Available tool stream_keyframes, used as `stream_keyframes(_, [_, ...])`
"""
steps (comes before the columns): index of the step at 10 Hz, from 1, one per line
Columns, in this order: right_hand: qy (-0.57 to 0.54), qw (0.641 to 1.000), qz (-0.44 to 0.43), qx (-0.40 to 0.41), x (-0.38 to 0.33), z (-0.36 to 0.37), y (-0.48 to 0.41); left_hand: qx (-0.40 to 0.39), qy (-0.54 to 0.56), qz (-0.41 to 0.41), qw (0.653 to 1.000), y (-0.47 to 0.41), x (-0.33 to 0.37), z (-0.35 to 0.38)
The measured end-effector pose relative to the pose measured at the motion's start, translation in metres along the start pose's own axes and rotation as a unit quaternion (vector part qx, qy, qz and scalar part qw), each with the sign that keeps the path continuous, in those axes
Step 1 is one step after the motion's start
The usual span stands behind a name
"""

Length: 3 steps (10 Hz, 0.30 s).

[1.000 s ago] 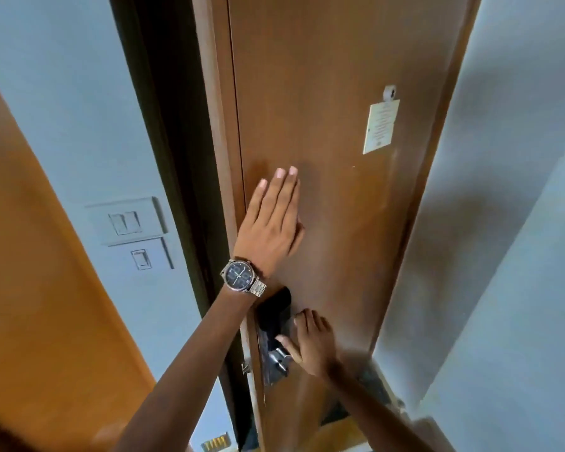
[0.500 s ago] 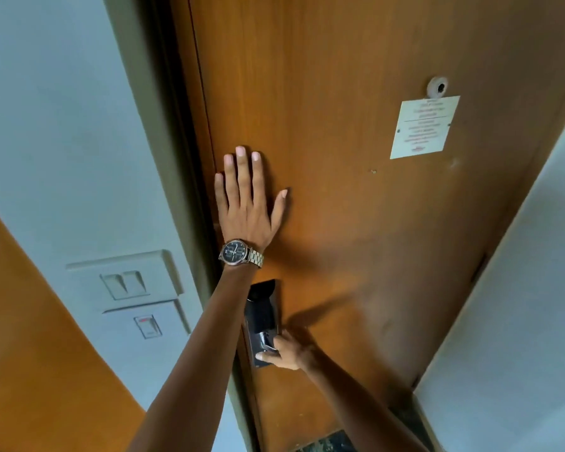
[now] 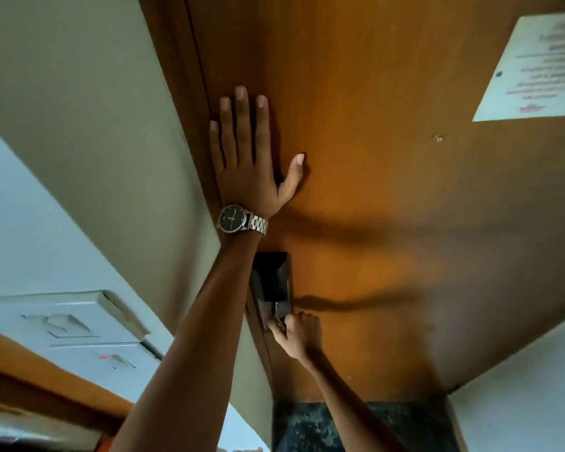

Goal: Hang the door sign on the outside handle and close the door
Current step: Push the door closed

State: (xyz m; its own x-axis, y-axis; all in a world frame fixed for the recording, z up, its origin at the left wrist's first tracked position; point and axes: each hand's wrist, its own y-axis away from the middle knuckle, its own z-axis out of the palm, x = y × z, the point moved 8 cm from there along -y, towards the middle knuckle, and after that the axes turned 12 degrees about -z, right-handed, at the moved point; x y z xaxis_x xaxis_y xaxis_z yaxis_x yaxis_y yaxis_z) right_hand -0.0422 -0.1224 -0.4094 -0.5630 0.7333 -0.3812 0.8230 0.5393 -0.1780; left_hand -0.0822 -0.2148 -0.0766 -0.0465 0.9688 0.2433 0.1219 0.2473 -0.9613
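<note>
The right hand (image 3: 299, 336), nearest the camera and low in the view, is clenched around the small latch (image 3: 276, 313) on the dark lock plate (image 3: 271, 285) at the door's edge. If it lets go or turns the latch too soon, before the door is fully seated, the bolt could strike the frame instead of catching, and the door would spring back ajar. Higher up, the left hand (image 3: 250, 151), wearing a wristwatch (image 3: 238, 220), lies flat and spread on the door (image 3: 388, 190), gripping nothing; its little finger sits right at the seam with the door frame (image 3: 173, 93), so a pinch is possible if the gap there is not yet closed. The door sign is not visible from this side, so I cannot tell whether it hangs on the outside handle; a hard push could shake it off unseen. A paper notice (image 3: 535, 66) is stuck farther up the door.

Compared with a second ago, the dark gap beside the frame has gone, the door looks shut or nearly so, and the camera has moved closer
</note>
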Motion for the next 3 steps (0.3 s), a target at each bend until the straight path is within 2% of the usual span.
stream_keyframes(3, [0.058,0.998,-0.014,-0.007,-0.0002,-0.0015,-0.0152,0.003,-0.018,0.006,1.000,0.0009,-0.0066,0.0149])
